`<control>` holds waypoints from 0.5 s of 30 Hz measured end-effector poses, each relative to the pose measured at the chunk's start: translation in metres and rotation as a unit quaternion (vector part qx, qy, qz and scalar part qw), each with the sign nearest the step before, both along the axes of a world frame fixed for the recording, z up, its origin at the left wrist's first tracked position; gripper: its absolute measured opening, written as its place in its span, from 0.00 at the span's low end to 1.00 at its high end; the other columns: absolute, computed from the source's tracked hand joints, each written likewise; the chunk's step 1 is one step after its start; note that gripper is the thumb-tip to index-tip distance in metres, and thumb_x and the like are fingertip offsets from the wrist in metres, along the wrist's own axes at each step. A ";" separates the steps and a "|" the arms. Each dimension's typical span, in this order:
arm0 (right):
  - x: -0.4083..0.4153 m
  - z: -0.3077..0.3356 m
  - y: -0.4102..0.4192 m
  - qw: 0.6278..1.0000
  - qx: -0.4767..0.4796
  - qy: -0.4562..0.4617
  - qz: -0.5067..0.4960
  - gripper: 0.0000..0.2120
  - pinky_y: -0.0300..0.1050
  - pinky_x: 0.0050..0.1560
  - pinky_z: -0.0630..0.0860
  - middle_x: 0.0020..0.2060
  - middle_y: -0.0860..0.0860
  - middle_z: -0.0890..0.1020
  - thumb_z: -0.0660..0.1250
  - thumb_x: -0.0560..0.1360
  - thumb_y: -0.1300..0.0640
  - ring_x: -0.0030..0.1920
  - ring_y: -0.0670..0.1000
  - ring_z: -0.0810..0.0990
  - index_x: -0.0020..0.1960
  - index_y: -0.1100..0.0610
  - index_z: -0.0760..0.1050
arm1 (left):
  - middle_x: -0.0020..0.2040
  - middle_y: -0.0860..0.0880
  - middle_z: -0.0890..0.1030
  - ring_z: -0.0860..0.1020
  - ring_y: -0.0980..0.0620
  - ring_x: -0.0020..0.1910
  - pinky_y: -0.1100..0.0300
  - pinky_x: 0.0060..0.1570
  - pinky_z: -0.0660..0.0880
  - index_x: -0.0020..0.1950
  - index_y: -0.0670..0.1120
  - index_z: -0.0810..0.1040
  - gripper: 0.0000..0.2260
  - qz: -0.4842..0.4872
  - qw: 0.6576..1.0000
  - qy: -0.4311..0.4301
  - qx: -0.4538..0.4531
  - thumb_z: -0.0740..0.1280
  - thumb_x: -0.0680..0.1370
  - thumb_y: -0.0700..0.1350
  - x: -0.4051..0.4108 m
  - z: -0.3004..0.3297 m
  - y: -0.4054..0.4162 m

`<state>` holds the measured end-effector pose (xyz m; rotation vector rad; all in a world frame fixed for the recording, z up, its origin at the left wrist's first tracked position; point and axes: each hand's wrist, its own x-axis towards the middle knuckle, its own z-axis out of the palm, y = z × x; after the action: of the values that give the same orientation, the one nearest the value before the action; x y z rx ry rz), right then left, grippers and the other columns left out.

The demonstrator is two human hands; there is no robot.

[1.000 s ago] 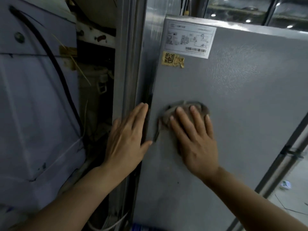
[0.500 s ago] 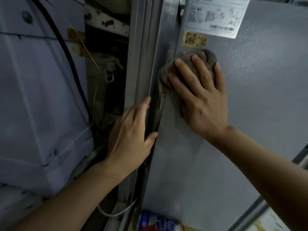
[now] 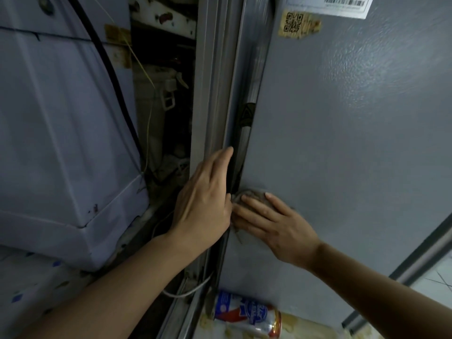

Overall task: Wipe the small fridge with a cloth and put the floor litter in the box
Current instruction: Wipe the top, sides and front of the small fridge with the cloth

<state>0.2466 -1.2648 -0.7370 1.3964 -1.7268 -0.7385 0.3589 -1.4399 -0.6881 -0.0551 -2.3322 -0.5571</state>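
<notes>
Right hand [image 3: 274, 221] flat on cloth [image 3: 254, 195] — left hand [image 3: 205, 204] open against fridge [image 3: 342, 143] edge.

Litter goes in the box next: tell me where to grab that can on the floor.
Take the can around its middle, coming from above. It lies on its side at the foot of the fridge, so its round wall faces up and the fridge blocks the far side.
</notes>
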 end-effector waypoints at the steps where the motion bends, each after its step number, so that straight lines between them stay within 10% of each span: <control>1: 0.000 0.003 0.005 1.000 0.003 0.003 0.005 0.35 0.55 0.75 0.39 0.75 0.50 0.55 0.60 0.69 0.54 0.76 0.55 0.40 0.75 0.54 0.54 | 0.75 0.46 0.60 0.62 0.50 0.72 0.64 0.67 0.54 0.77 0.46 0.52 0.34 -0.006 1.000 -0.009 0.000 0.65 0.75 0.36 0.000 -0.001 0.001; 11: -0.003 0.089 0.040 0.939 -0.340 0.036 0.033 0.22 0.57 0.72 0.54 0.73 0.53 0.63 0.52 0.80 0.59 0.74 0.57 0.60 0.73 0.54 0.64 | 0.77 0.49 0.54 0.65 0.48 0.70 0.54 0.66 0.68 0.76 0.51 0.38 0.42 -0.025 0.998 -0.045 0.023 0.67 0.76 0.42 -0.018 -0.008 0.023; 15: -0.004 0.014 0.060 0.971 -0.238 -0.024 -0.017 0.29 0.54 0.74 0.44 0.75 0.52 0.57 0.55 0.76 0.52 0.77 0.55 0.47 0.75 0.53 0.56 | 0.77 0.48 0.54 0.60 0.50 0.73 0.58 0.67 0.63 0.71 0.55 0.30 0.46 0.000 0.998 -0.030 0.048 0.69 0.75 0.44 -0.027 -0.016 0.037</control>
<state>0.2421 -1.2051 -0.7230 1.0600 -1.8163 -0.2765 0.3319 -1.4026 -0.7040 0.0073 -2.3601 -0.6789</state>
